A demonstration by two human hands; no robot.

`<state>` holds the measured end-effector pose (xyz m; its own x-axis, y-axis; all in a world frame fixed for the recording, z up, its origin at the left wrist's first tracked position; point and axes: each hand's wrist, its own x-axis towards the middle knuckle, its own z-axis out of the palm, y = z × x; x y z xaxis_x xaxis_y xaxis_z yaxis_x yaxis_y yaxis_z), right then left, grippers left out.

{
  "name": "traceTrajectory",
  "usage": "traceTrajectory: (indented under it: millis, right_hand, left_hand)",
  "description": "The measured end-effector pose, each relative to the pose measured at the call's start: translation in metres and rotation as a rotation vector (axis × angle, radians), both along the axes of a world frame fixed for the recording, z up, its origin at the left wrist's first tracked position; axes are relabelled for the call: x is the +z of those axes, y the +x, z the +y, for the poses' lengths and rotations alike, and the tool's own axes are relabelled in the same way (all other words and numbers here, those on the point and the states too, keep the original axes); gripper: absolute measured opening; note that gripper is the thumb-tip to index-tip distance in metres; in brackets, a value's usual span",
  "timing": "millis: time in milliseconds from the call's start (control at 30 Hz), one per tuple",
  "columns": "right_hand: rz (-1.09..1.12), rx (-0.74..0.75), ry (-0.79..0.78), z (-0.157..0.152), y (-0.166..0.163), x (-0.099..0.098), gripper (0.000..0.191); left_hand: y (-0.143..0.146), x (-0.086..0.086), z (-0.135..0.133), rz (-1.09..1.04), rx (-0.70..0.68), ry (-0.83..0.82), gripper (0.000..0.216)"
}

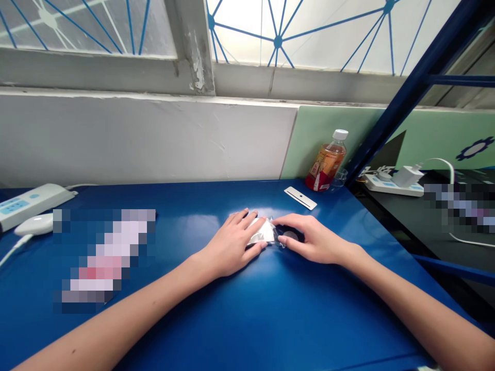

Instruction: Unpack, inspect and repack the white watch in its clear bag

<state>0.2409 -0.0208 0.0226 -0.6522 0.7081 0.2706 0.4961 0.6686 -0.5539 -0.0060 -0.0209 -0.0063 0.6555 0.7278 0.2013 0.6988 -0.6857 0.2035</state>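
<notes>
A small white item in a clear plastic wrapper (262,233) lies on the blue table (247,314). My left hand (234,245) rests over its left part, fingers spread and laid flat, pressing it to the surface. At the right end, the thumb and forefinger of my right hand (309,238) grip the crinkled edge of the wrapper. What the white item is, I cannot make out, as my left fingers cover part of it. Beyond the right hand sits a flat white strip with a dark slot (300,198).
A bottle of reddish drink (327,162) stands at the back right near a blue metal post (402,98). On the left are a power strip (34,203), a white charger (34,224) and a blurred-out flat object (108,252). Another power strip (394,185) lies beyond the post.
</notes>
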Motion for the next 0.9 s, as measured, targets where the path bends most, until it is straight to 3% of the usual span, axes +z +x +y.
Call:
traceTrajectory:
  millis: [200, 567, 900]
  right_hand:
    - [0.002, 0.091, 0.062, 0.000, -0.003, 0.000, 0.038]
    - [-0.069, 0.022, 0.098, -0.003, -0.003, -0.003, 0.036]
    - [-0.233, -0.041, 0.363, -0.015, -0.020, -0.015, 0.036]
  left_hand:
    - [0.002, 0.004, -0.001, 0.039, -0.003, 0.004, 0.058]
    - [0.001, 0.001, -0.001, 0.040, -0.002, 0.003, 0.059]
    - [0.002, 0.003, -0.002, 0.060, 0.000, -0.007, 0.059]
